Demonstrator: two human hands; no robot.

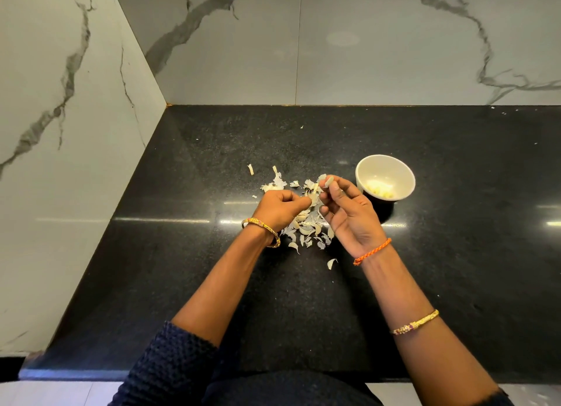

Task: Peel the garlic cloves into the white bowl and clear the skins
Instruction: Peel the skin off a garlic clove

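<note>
While the right hand [349,214] pinches a garlic clove [328,181] at its fingertips, the left hand [280,207] is curled, pinching a strip of skin [314,191] by the clove. Both hover above a pile of garlic skins [303,223] on the black granite counter [182,269]. The white bowl [385,176], just right of the hands, holds peeled cloves [381,189].

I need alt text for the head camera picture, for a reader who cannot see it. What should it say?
Two hands work over a black counter: the right hand pinches a garlic clove at its fingertips, and the left hand is curled beside it. A heap of garlic skins lies under the hands, and a white bowl with peeled cloves stands to the right.
</note>
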